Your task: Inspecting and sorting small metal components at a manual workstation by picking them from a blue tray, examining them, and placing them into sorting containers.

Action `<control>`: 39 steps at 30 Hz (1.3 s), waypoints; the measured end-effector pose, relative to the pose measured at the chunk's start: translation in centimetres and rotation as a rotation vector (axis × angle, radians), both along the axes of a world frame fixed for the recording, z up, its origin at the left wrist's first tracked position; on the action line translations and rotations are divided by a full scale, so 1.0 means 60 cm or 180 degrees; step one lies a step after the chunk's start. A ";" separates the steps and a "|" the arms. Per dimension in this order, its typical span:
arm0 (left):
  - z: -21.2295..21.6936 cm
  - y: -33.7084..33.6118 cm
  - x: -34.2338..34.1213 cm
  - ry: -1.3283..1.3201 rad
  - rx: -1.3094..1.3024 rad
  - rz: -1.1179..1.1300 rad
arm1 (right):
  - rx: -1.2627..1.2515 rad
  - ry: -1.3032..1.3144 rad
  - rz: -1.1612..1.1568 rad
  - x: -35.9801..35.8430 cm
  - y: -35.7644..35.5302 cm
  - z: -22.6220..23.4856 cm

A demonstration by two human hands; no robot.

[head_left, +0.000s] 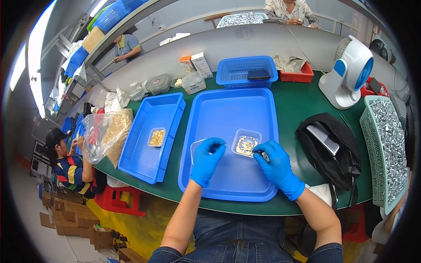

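left hand: centre of the frame, thumb and fingers curled close; i cannot tell whether you pinch anything.
right hand: right of centre, well apart from your left, fingertips gathered at the clear tub's near right corner; any grip is too small to tell.
clear bag: left of the frame, bulging with gold-coloured bits.
narrow blue tray: left of centre, bearing a small tub of gold pieces.
wide blue tray: mid-frame, under your hands.
clear tub: just right of centre, on the wide tray; probably light and thin-walled, so steady it by the rim.
small pieces: inside that tub; likely light, stiff and slippery to gloves, so pinch each by its edges.
black bag: right of the frame.
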State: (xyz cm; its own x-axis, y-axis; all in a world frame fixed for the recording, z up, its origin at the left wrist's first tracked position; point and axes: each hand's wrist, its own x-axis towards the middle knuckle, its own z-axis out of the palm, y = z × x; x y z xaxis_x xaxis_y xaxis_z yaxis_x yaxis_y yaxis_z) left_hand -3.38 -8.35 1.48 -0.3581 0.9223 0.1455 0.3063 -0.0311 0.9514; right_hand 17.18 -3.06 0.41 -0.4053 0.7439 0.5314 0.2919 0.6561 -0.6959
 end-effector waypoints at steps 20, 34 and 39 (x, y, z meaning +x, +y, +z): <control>-0.032 -0.002 0.065 -0.2638 -0.0403 -0.0680 | 0.0312 -0.0058 0.0066 0.002 0.003 -0.006; -0.029 -0.005 0.071 -0.2345 -0.0292 -0.0623 | 0.0554 -0.0138 -0.0006 0.000 0.001 0.004; -0.026 -0.007 0.076 -0.2230 -0.0225 -0.0646 | 0.0453 -0.0276 0.0064 0.004 0.005 -0.010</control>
State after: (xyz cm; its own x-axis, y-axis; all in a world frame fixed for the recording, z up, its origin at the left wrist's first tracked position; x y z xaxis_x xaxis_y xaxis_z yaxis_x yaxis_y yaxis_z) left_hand 1.18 -8.78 -0.10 -0.1663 0.9791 -0.1172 -0.3801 0.0460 0.9238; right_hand 17.40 -2.77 -0.19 -0.4682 0.6549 0.5932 0.3327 0.7526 -0.5682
